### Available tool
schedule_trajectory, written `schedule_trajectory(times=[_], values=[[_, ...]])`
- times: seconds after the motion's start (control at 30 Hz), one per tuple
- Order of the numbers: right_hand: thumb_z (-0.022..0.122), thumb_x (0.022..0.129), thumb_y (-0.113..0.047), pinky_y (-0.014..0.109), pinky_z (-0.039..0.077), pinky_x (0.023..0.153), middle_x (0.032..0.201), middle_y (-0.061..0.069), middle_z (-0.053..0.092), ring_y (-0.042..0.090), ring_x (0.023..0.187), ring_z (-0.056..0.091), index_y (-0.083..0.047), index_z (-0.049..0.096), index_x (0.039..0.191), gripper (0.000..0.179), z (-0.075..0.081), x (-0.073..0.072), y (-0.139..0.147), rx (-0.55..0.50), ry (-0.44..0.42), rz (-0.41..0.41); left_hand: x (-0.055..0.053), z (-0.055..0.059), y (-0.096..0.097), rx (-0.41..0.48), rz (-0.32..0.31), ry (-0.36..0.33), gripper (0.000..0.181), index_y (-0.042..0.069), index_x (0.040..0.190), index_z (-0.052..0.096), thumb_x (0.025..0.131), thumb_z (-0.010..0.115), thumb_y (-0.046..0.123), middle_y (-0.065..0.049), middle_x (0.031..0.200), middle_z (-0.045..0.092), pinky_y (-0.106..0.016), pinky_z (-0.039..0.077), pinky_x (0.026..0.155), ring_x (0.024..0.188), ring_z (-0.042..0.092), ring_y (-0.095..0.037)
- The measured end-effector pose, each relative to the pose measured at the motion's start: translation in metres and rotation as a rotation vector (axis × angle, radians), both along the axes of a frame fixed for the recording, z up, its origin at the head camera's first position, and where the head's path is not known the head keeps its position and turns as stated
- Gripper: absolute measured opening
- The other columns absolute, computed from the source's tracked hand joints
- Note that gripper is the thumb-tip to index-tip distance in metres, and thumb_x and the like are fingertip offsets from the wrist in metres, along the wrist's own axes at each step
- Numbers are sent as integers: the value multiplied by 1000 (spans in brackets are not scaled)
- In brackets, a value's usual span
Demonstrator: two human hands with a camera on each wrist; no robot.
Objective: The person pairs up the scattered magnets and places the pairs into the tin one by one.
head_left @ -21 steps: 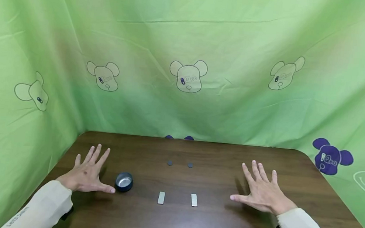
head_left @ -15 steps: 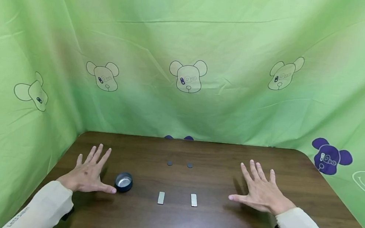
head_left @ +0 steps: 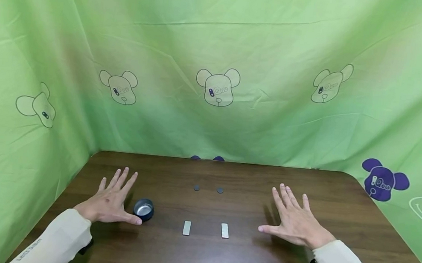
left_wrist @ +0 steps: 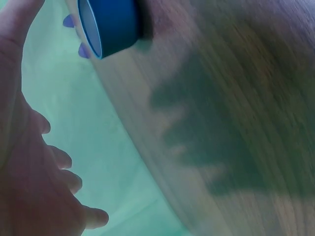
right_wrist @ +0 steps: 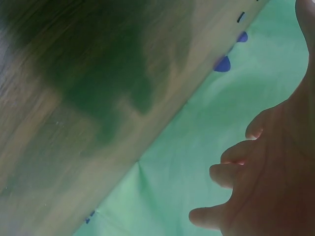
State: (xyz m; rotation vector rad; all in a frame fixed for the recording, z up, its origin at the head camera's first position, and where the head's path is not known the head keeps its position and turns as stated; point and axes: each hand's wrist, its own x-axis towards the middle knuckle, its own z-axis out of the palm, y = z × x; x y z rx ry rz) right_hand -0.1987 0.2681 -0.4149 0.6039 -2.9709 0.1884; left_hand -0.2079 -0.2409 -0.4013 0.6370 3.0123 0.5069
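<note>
- Centrally, the relation of interest: a round dark cup (head_left: 143, 209) stands on the desk (head_left: 197, 258), mouth upward, just to the right of the left hand (head_left: 112, 202), which is clearly the nearer of the two hands
- Being round, the cup offers no long axis; the left thumb tip lies beside its near edge in the head view, while the left wrist view shows a gap between them
- Both hands are apart, fingers spread and holding nothing, with shadows on the desk; the right hand (head_left: 294, 221) lies well apart from the cup
- Between the hands lie a left bar (head_left: 187, 228) and a right bar (head_left: 225, 230), long axes pointing roughly away from the person, the right bar slightly tilted; each is nearer the hand on its own side
- Beyond the bars, a left disc (head_left: 196, 188) and a right disc (head_left: 220, 190) lie side by side
</note>
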Motion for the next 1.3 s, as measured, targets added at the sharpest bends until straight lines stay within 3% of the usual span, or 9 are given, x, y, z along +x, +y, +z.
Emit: schedule_trajectory(times=[0.73,1.03,1.3], values=[[61,86,-69,65,20,112,157,29,26,44,144,27,14,31,148,108,-11,-1,-18,-23,10,96,-2,-10,26,20,-111,44,129,-2,157,17,68,82,65,-32,160,10,-69,15,112,146,8,-50],[60,87,-68,62,23,112,154,30,32,43,143,31,14,32,147,106,-15,2,-19,-21,33,140,-3,-14,36,103,-140,-32,126,-1,158,16,70,84,59,-30,161,10,-62,16,115,147,9,-47],[64,86,-65,60,25,113,154,29,33,42,142,32,15,33,147,105,-19,2,-24,-32,38,178,-6,-17,43,128,-141,-65,126,1,158,16,70,85,57,-28,161,13,-64,24,111,147,13,-48]])
